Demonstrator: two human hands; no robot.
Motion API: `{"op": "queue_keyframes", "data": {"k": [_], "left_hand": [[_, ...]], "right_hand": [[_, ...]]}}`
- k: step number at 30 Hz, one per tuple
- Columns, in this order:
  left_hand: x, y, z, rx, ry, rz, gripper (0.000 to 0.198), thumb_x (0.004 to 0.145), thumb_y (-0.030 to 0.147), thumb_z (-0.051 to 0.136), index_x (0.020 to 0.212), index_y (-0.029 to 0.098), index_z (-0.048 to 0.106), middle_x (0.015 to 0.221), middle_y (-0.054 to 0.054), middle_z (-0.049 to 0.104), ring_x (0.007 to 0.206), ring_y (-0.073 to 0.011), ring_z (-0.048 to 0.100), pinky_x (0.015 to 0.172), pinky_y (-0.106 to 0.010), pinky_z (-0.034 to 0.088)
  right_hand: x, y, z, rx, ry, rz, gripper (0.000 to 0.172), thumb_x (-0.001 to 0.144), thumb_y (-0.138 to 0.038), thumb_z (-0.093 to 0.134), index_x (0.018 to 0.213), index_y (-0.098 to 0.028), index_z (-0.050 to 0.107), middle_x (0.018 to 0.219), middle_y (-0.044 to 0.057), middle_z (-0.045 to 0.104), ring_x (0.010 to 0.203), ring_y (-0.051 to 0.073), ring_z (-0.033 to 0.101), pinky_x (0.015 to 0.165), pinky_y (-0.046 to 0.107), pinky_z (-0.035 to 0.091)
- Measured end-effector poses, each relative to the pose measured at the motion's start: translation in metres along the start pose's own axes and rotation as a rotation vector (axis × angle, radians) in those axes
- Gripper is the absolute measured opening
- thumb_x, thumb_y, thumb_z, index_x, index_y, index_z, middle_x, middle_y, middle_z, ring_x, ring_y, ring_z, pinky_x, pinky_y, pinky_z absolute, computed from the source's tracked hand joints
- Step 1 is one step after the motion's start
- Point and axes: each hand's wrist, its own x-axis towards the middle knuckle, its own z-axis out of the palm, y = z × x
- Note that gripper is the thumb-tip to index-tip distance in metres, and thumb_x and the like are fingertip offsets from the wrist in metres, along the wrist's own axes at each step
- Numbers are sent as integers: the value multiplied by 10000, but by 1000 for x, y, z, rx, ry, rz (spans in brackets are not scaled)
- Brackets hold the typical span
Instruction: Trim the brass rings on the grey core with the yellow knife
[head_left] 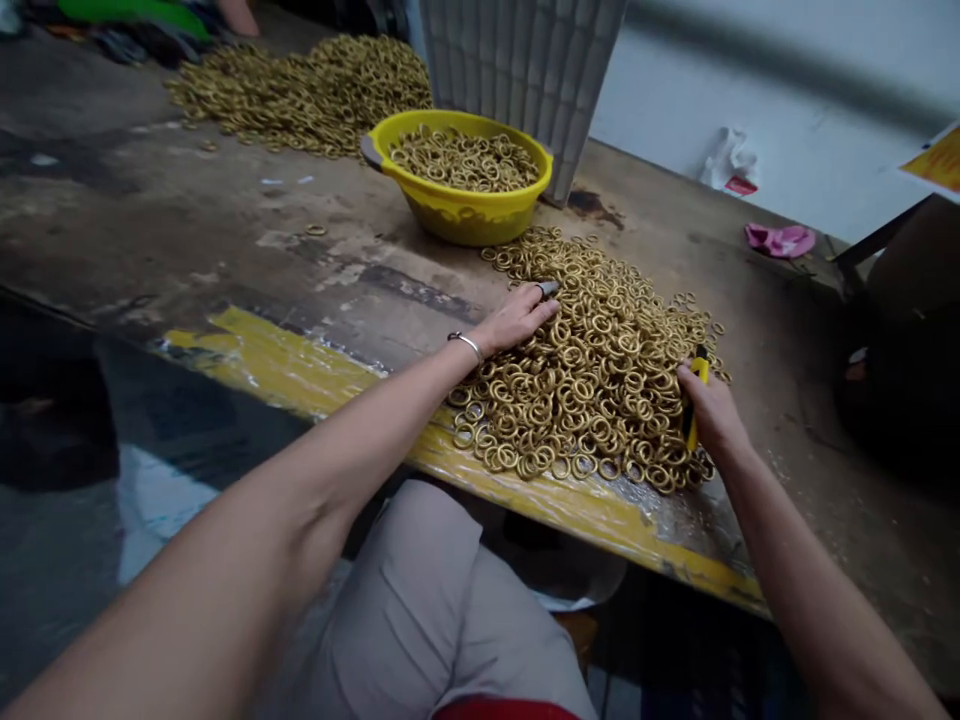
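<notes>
A wide heap of gold-coloured rings (pixel 592 360) lies on the worktable in front of me. On its left side rests my left hand (pixel 516 320), fingers stretched out against the rings, with something grey around one fingertip and a bracelet (pixel 466 345) at the wrist. My right hand (pixel 716 408) is at the heap's right edge, closed around a yellow and black utility knife (pixel 697 385) held upright. Whether a blade is out I cannot tell. Behind the heap stands a yellow basin (pixel 472 215) filled with similar rings.
Another pile of rings (pixel 315 90) lies farther back on the left. A grey ribbed panel (pixel 521 70) stands behind the basin. Yellow tape (pixel 277 360) covers the table's front edge. A pink cloth (pixel 780 240) lies by the wall, and a dark object (pixel 907 350) stands at the right.
</notes>
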Motion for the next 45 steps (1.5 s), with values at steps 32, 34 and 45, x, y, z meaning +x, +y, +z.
{"op": "queue_keyframes", "data": {"k": [32,34,45], "left_hand": [[-212,139,17,348,176,2,258,928,210,534,671,188,521,718,-49,543,766,-220,474,775,-388,390],[-213,140,17,352,157,-4,260,927,241,535,672,193,525,728,-56,550,778,-231,481,777,-400,393],[-200,148,23,362,180,-102,263,922,260,528,664,207,521,748,-75,587,786,-249,530,797,-424,385]], "right_hand": [[-166,-14,4,344,-143,-390,239,926,-394,594,1099,-239,649,700,-18,618,633,159,633,654,349,531],[-175,-3,12,350,-153,-320,205,936,-370,582,1074,-234,649,686,-19,611,622,150,619,635,327,518],[-163,-6,32,213,-133,-181,305,867,-470,645,963,-181,660,626,-24,590,556,128,552,560,265,447]]}}
